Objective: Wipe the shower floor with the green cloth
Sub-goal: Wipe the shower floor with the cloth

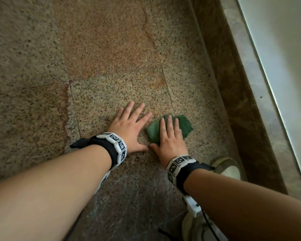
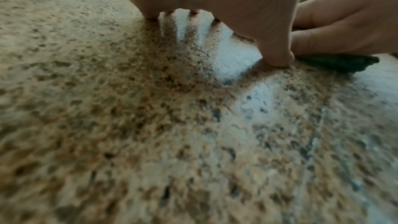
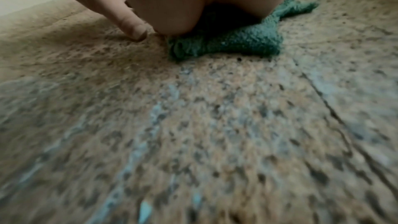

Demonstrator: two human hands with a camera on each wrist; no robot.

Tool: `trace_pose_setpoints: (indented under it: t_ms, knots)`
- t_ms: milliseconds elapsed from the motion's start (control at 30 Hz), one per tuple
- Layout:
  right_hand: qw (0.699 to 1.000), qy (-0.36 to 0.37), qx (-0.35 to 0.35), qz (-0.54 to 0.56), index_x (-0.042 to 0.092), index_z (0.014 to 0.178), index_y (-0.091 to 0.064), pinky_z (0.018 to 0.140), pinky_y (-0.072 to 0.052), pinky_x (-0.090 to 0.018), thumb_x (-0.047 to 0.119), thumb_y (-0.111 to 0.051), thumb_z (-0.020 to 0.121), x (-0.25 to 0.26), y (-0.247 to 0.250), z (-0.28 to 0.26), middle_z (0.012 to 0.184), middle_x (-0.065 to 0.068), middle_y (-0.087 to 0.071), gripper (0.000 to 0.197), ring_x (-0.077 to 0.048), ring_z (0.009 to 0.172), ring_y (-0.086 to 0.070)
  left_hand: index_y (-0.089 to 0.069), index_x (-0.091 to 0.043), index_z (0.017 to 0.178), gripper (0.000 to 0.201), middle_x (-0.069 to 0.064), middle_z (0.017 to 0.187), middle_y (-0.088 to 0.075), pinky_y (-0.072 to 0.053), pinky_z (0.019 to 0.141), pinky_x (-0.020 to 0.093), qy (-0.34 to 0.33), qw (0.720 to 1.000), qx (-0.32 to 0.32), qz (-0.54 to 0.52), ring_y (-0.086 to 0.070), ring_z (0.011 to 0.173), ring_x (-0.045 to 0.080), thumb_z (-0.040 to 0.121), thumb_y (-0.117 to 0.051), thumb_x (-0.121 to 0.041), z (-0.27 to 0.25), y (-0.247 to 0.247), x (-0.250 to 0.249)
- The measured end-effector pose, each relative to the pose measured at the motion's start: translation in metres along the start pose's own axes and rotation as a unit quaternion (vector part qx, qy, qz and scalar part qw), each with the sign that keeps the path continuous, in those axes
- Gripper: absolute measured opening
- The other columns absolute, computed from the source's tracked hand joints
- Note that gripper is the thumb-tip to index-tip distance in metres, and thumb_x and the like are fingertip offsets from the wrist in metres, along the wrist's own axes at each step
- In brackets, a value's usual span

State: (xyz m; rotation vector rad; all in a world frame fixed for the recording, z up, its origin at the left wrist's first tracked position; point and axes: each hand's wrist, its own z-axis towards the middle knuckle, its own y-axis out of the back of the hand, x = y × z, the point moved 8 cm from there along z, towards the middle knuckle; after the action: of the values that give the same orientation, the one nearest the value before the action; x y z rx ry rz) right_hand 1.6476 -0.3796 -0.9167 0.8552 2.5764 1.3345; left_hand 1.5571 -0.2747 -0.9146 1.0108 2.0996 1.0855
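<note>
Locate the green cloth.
In the head view the green cloth lies on the speckled stone floor, right of centre, pressed under the right hand, beside the left hand.

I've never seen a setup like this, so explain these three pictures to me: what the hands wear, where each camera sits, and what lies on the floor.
There is no machine here: a person works with bare hands. The wide picture comes from a camera on the head, looking down. The other two come from cameras worn at the wrists, looking along each palm, low over the floor. The black bands with black-and-white tags sit on both wrists. The left hand lies flat, fingers spread, on the speckled stone floor and holds nothing. The right hand presses a folded green cloth onto the floor with straight fingers, probably to wipe it. A pale shoe shows beside the right wrist.
</note>
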Motion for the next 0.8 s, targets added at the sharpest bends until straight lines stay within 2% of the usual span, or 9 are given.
trace_pose_setpoints:
  t_ms: [133,233,333,400,467,533,633,800]
  knots:
    - [1.0,-0.002,-0.002,-0.008,0.018,0.154,0.018,0.121,0.003,-0.04,0.057,-0.042,0.097,-0.004,0.011,0.012,0.16,-0.007,0.026,0.092,-0.028,0.148,0.023,0.017,-0.036,0.154,0.118,-0.003,0.16,0.031,0.008,0.12,0.049,0.0,1.0,0.002,0.001,0.025,0.148,0.032,0.072,-0.052,-0.086,-0.001,0.001,0.0]
    - [0.999,-0.015,-0.036,-0.013,0.018,0.154,0.018,0.12,0.005,-0.041,0.058,-0.041,0.097,-0.027,0.052,0.047,0.161,-0.008,0.023,0.091,-0.028,0.149,0.018,0.019,-0.035,0.154,0.121,-0.002,0.159,0.033,0.009,0.12,0.049,0.006,1.0,0.013,-0.002,0.026,0.147,0.032,0.072,-0.054,-0.085,0.0,0.0,0.0]
    - [0.993,-0.108,-0.037,0.017,0.019,0.156,0.014,0.121,0.002,-0.044,0.057,-0.046,0.096,-0.091,0.084,0.071,0.163,-0.01,0.016,0.093,-0.031,0.15,0.012,0.021,-0.037,0.153,0.122,-0.003,0.159,0.033,0.011,0.118,0.049,0.003,1.0,0.021,-0.01,0.027,0.147,0.032,0.07,-0.054,-0.087,-0.001,-0.001,0.0]
    - [0.982,-0.177,-0.042,0.056,0.02,0.157,0.012,0.121,0.0,-0.043,0.057,-0.048,0.095,-0.133,0.081,0.058,0.164,-0.009,0.014,0.094,-0.031,0.15,0.009,0.02,-0.037,0.153,0.123,-0.003,0.159,0.033,0.011,0.118,0.049,0.0,1.0,0.026,-0.01,0.027,0.147,0.032,0.069,-0.054,-0.088,-0.002,-0.001,-0.001]
    - [0.974,-0.205,-0.062,0.067,0.018,0.157,0.012,0.121,-0.002,-0.043,0.056,-0.045,0.096,-0.149,0.066,0.04,0.164,-0.01,0.014,0.091,-0.031,0.15,0.007,0.019,-0.037,0.153,0.124,-0.003,0.16,0.032,0.009,0.12,0.049,0.004,1.0,0.025,-0.008,0.026,0.147,0.031,0.068,-0.054,-0.088,-0.001,-0.002,0.0]
    - [0.969,-0.222,-0.073,0.076,0.017,0.156,0.013,0.12,-0.002,-0.046,0.055,-0.042,0.097,-0.139,0.051,0.025,0.163,-0.011,0.015,0.089,-0.032,0.15,0.009,0.018,-0.037,0.153,0.123,-0.002,0.16,0.031,0.008,0.121,0.05,0.003,1.0,0.022,-0.006,0.025,0.148,0.032,0.068,-0.054,-0.088,0.0,-0.001,0.001]
    - [0.975,-0.206,-0.041,0.074,0.016,0.154,0.017,0.12,0.001,-0.045,0.058,-0.036,0.098,-0.097,0.028,0.01,0.162,-0.013,0.021,0.088,-0.035,0.149,0.015,0.019,-0.037,0.153,0.122,-0.002,0.161,0.03,0.005,0.122,0.05,-0.004,1.0,0.02,0.002,0.023,0.148,0.032,0.069,-0.053,-0.088,-0.001,0.0,0.0]
    - [1.0,0.001,-0.01,0.004,0.019,0.153,0.02,0.117,0.011,-0.044,0.061,-0.033,0.096,0.019,-0.007,-0.013,0.157,-0.011,0.031,0.089,-0.035,0.145,0.028,0.018,-0.033,0.155,0.11,0.0,0.16,0.031,0.003,0.123,0.049,0.0,1.0,0.01,0.0,0.025,0.148,0.029,0.082,-0.052,-0.075,-0.011,0.001,0.02]
